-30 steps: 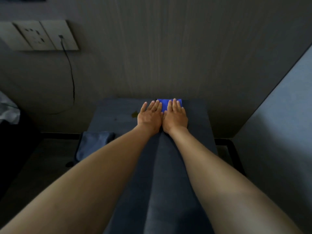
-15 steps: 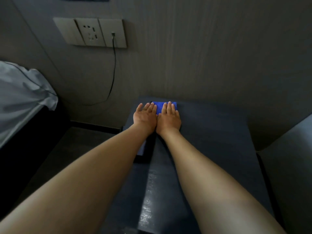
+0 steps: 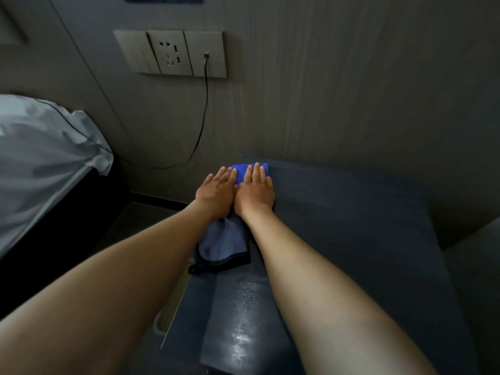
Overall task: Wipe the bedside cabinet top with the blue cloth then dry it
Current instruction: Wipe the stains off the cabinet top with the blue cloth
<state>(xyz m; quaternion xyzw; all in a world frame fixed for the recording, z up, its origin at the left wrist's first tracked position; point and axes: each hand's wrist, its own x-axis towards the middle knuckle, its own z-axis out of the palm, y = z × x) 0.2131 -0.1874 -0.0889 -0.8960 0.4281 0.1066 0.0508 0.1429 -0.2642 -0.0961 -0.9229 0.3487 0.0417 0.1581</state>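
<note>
Head view
Left hand: the left hand (image 3: 216, 194) lies flat, palm down, fingers straight and together, pressing on the cloth at the cabinet's far left corner.
Right hand: the right hand (image 3: 255, 192) lies flat just beside the left, their inner edges touching, fingers straight and pressing the same cloth.
Cloth: the blue cloth (image 3: 241, 171) shows only as a bright patch past and between the fingertips; the rest is hidden under both hands. It sits on the cabinet top, near the wall.
Cabinet: the cabinet (image 3: 351, 226) has a dark top running from the wall toward the camera; its near part carries a shiny wet streak (image 3: 240, 320) between the forearms.
Grey cloth: a duller grey-blue cloth (image 3: 223, 244) with a dark edge lies on the cabinet's left side, just nearer than the left hand, partly under the left wrist, overhanging the edge.
Wall: the wall (image 3: 351, 90) behind the cabinet holds a socket panel (image 3: 173, 54) up and to the cabinet's left.
Cable: a black cable (image 3: 201, 125) hangs from the panel's right plate and curves away left of the cabinet.
Bed: a bed (image 3: 40, 158) with pale sheets stands well left of the cabinet.
</note>
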